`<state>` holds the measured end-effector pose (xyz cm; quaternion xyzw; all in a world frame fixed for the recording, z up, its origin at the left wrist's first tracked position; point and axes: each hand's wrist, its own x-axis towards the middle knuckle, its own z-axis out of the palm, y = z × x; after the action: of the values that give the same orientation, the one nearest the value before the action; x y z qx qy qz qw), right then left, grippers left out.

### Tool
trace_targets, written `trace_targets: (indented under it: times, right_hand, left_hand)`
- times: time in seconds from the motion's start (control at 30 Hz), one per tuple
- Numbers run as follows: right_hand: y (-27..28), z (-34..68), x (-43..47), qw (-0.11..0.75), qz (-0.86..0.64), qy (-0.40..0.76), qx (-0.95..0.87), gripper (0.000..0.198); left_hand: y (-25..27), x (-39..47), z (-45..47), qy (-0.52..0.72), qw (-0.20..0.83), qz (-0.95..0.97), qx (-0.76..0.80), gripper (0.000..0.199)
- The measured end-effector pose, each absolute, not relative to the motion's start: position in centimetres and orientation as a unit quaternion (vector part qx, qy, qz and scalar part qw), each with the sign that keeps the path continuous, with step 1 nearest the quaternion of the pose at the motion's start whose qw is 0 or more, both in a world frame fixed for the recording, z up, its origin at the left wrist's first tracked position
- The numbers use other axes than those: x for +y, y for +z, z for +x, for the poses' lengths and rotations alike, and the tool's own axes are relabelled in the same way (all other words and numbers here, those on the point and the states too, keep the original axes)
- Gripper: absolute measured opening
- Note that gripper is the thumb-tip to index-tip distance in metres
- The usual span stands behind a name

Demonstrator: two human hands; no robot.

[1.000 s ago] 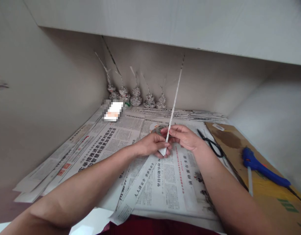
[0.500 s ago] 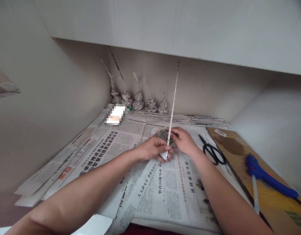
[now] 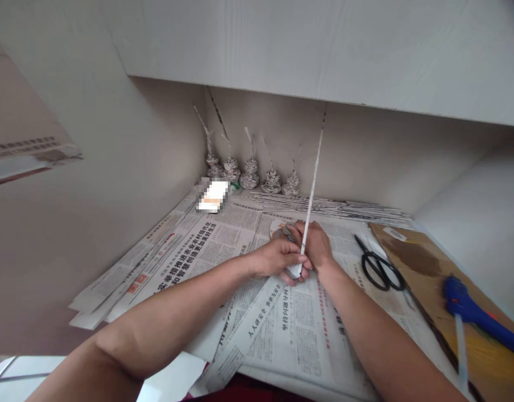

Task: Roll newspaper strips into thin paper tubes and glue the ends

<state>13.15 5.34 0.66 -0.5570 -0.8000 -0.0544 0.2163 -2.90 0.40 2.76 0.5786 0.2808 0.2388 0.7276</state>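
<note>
My left hand (image 3: 277,257) is closed, pinching the lower end of a thin rolled paper tube (image 3: 313,190) between thumb and fingers. The tube tilts up and away from me. From its lower end a long newspaper strip (image 3: 260,315) runs down toward the front edge. My right hand (image 3: 317,245) is closed just behind and right of the tube's base, its fingers curled on the newspaper strip and partly hidden. A greyish bit of paper shows between the hands.
Newspaper sheets (image 3: 190,257) cover the table. Several woven paper gourd shapes (image 3: 249,174) stand at the back, by a blurred phone (image 3: 215,196). A pile of paper tubes (image 3: 349,209) lies there too. Black scissors (image 3: 378,268), cardboard (image 3: 432,290) and a blue glue gun (image 3: 470,307) are at right.
The view has shifted, so everything appears slightly farther right. My right hand has turned and come in closer to the left one, its fingers curling in. The left hand keeps its pinch.
</note>
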Motion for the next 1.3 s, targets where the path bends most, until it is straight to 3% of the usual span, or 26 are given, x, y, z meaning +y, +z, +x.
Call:
trace_targets:
  times: [0.17,0.33,0.47,0.57,0.67,0.77,0.83,1.03,1.2,1.3]
  right_hand:
    - [0.6,13.2,5.5,0.201,-0.560,-0.064,-0.801,0.039]
    - [0.7,13.4,5.2,0.203,-0.543,-0.003,-0.815,0.031]
    - [1.4,14.1,4.8,0.281,-0.507,0.058,-0.813,0.036]
    - [2.5,14.8,4.7,0.386,-0.503,0.087,-0.768,0.036]
    - [3.9,15.3,4.2,0.446,-0.493,0.262,-0.699,0.041]
    - [4.9,15.0,3.5,0.404,-0.423,0.495,-0.642,0.041]
    - [5.0,14.6,3.3,0.404,-0.395,0.552,-0.613,0.038]
    - [4.7,14.2,3.5,0.466,-0.428,0.533,-0.562,0.027]
    - [5.1,14.5,3.3,0.418,-0.395,0.568,-0.589,0.029]
    - [4.9,14.5,3.4,0.445,-0.396,0.557,-0.579,0.021]
  left_hand:
    - [2.5,0.6,-2.9,0.238,0.730,0.575,0.282,0.047]
    - [2.2,0.8,-3.0,0.238,0.726,0.577,0.288,0.048]
    - [2.2,0.9,-3.1,0.233,0.726,0.577,0.290,0.047]
    - [2.5,0.8,-3.1,0.236,0.722,0.578,0.299,0.045]
    - [2.8,0.7,-3.2,0.235,0.717,0.582,0.302,0.045]
    - [2.8,0.6,-3.1,0.227,0.711,0.593,0.302,0.044]
    - [2.6,0.7,-3.0,0.224,0.701,0.601,0.312,0.043]
    - [2.1,0.9,-3.0,0.220,0.684,0.614,0.325,0.039]
    - [2.3,0.9,-3.1,0.237,0.685,0.605,0.329,0.038]
    - [2.3,0.8,-3.1,0.232,0.687,0.606,0.326,0.038]
